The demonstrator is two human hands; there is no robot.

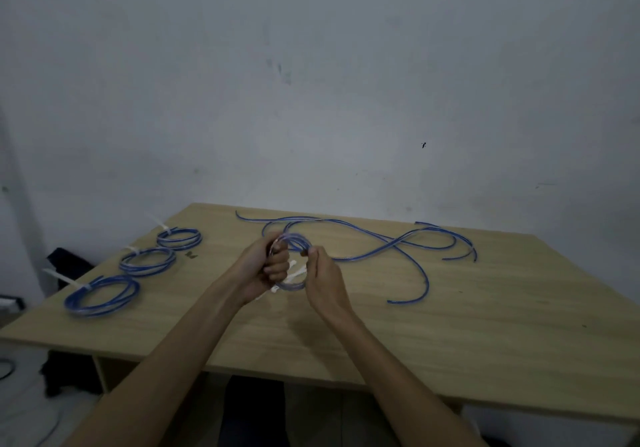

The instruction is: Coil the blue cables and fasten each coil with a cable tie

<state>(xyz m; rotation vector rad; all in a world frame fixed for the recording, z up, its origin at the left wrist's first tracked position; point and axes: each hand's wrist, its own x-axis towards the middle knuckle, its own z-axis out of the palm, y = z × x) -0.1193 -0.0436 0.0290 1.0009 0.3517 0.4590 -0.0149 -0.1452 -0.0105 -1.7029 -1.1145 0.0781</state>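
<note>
Your left hand (pixel 268 266) grips the coil (pixel 294 263); right hand (pixel 320 273) pinches its 3 o'clock side. Risk: loosened fingers let loops spring apart before tying.

1. Blue cable coil (pixel 292 263): left part hidden by left hand (pixel 268 266).
2. White cable ties (pixel 294 271): blurred, count unclear.
3. Dark object (pixel 65 263) behind table (pixel 450 342): unidentifiable.

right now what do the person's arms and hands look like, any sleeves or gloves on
Both arms are bare as far as the frame shows, with no sleeve in view. The left hand and right hand wear no gloves. No watch, ring, band or marking shows on either wrist or hand.
</note>
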